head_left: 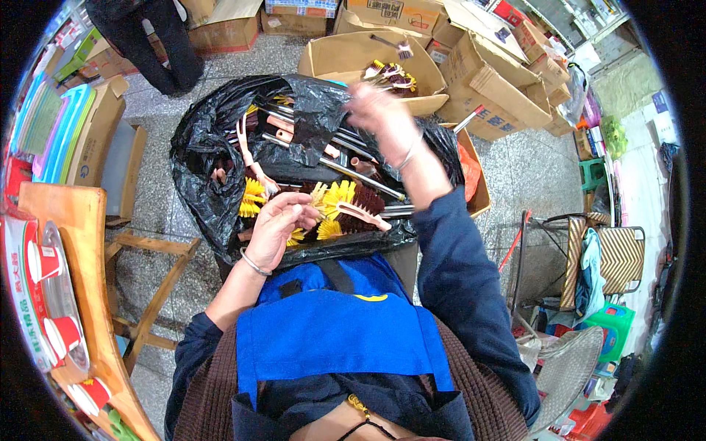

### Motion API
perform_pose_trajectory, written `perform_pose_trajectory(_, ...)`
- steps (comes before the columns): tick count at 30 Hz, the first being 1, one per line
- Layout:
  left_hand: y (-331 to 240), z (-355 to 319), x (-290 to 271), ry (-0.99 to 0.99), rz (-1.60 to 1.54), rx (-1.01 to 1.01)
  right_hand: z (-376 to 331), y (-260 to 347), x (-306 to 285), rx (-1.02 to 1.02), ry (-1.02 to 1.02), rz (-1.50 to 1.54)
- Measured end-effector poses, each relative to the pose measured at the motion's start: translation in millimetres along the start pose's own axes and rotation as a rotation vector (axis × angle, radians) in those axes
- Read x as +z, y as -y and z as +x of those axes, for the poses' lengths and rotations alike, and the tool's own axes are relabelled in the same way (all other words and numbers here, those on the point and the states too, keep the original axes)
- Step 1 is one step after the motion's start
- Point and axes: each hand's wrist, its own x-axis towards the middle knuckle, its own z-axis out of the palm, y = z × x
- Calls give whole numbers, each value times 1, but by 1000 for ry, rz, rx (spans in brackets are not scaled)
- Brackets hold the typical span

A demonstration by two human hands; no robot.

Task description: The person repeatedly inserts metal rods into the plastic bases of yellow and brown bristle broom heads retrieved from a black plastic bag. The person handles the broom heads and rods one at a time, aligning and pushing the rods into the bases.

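I have my left hand near mid-frame, fingers loosely bent toward the right, its forearm slanting up from lower left. My right hand, upper centre, is too blurred to read its fingers; the right arm extends from lower right.

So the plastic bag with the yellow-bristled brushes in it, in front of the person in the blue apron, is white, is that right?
Not quite: the plastic bag is black, not white, as the head view shows. The yellow-bristled brushes and the blue apron are right.
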Motion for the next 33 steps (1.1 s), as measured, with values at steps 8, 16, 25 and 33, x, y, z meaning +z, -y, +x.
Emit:
perform_pose_trajectory(8, -1, -6, -11, -83, -10, -55, -83, -61, 25, 228, 246, -278)
perform_pose_trajectory(16, 12, -11, -33, -188, -45, -24, -104, -66, -63, 102, -43, -605)
perform_pose_trajectory(25, 13, -13, -33, -208, 3, -14, -75, -117, -63, -104, -47, -1138)
perform_pose_trajectory(33, 20, -13, -30, -186, 22, -58, -30, -137, -52, 279, 129, -915)
